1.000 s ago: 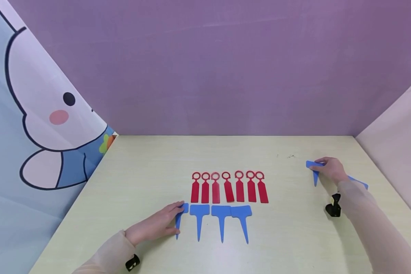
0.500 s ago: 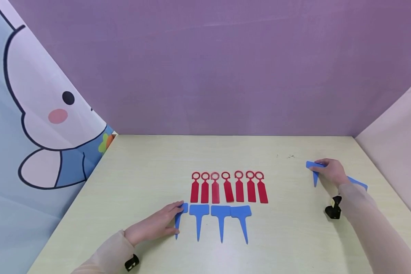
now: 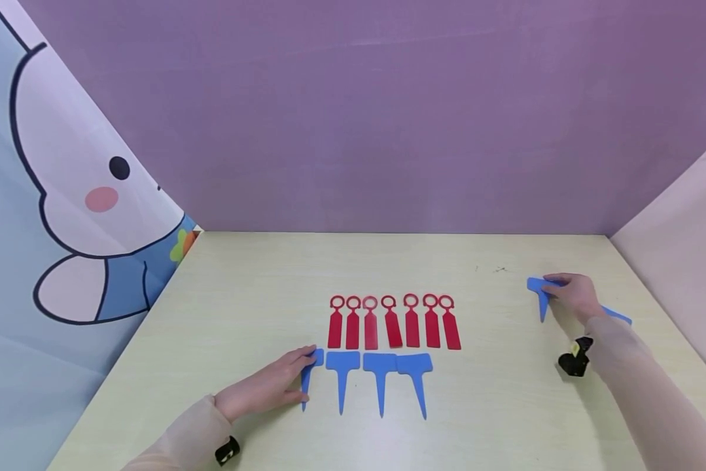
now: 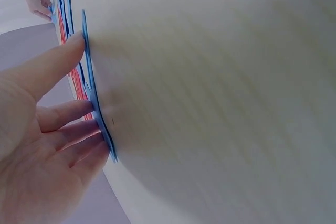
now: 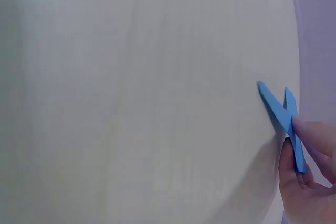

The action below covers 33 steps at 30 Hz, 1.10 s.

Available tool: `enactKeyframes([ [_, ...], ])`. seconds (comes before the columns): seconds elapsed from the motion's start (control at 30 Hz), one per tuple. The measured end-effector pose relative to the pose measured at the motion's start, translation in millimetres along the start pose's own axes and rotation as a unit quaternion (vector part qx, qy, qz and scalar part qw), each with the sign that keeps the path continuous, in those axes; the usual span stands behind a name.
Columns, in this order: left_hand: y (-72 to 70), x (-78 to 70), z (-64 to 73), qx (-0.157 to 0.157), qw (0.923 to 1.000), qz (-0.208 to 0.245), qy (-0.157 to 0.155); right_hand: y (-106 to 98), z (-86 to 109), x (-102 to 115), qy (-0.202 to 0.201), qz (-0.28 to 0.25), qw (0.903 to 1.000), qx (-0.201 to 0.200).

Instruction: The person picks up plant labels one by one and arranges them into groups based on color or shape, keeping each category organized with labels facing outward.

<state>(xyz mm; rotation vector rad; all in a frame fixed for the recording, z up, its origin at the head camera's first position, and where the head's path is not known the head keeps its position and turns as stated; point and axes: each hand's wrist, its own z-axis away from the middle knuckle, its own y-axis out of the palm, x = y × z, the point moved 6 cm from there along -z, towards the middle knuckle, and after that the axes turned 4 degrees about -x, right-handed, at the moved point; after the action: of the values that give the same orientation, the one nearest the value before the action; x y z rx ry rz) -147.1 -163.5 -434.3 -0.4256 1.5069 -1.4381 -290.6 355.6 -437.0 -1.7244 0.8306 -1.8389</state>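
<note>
My left hand [image 3: 270, 386] rests on the leftmost blue T-shaped plant label [image 3: 307, 379], its fingers mostly straight. In the left wrist view, the fingertips [image 4: 102, 136] touch that label's wide end, and the thumb lies on its stem. To its right lie several more blue plant labels [image 3: 342, 373], two with their heads touching or overlapping. At the table's right side, my right hand [image 3: 573, 294] pinches another blue plant label [image 3: 541, 297] between thumb and fingers. One more blue label [image 3: 617, 315] is partly hidden behind the right hand and sleeve.
Several red tags with ring tops [image 3: 411, 320] form a row just beyond the blue labels on the pale wooden table [image 3: 258, 275]. A purple wall [image 3: 388, 131] rises behind. Cartoon-printed cloth [image 3: 93, 229] hangs at the left, whitish cloth [image 3: 700, 242] at the right.
My right hand has shifted very slightly to the right, still pinching its blue plant label. The left hand and the rows on the table stay the same.
</note>
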Motion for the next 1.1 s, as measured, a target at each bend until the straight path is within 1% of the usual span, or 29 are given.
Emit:
enactKeyframes([
  [0.2, -0.9, -0.7, -0.8, 0.002, 1.0000, 0.000, 0.000, -5.6, 2.4, -1.3, 0.011, -0.014, 0.9998, -0.011],
  [0.33, -0.7, -0.2, -1.5, 0.003, 1.0000, -0.001, -0.002, -7.8, 3.7, -1.0, 0.008, -0.023, 0.9996, -0.014],
  [0.43, -0.2, 0.3, -2.0, 0.005, 1.0000, -0.001, -0.003, -8.8, 5.0, 1.1, 0.003, -0.041, 0.9991, -0.009],
  [0.53, 0.3, 0.7, -2.4, 0.007, 1.0000, -0.001, -0.003, -9.1, 7.1, 4.3, 0.003, -0.079, 0.9969, 0.003],
  [0.63, 0.5, 0.7, -2.6, 0.007, 1.0000, 0.001, -0.001, -7.7, 9.0, 7.0, 0.015, -0.122, 0.9922, 0.024],
  [0.7, 0.5, 0.6, -2.5, 0.006, 1.0000, 0.002, 0.001, -6.1, 10.0, 9.1, 0.022, -0.138, 0.9893, 0.040],
  [0.83, 0.9, 0.4, -1.8, 0.003, 1.0000, 0.000, 0.004, -2.1, 11.8, 12.5, 0.034, -0.147, 0.9864, 0.066],
  [0.97, 1.1, 0.2, -1.4, 0.000, 1.0000, -0.002, 0.006, 2.6, 13.4, 15.1, 0.036, -0.143, 0.9859, 0.080],
  [1.1, 1.2, 0.2, -1.5, 0.000, 1.0000, -0.007, 0.007, 7.7, 15.5, 19.6, 0.029, -0.143, 0.9848, 0.095],
])
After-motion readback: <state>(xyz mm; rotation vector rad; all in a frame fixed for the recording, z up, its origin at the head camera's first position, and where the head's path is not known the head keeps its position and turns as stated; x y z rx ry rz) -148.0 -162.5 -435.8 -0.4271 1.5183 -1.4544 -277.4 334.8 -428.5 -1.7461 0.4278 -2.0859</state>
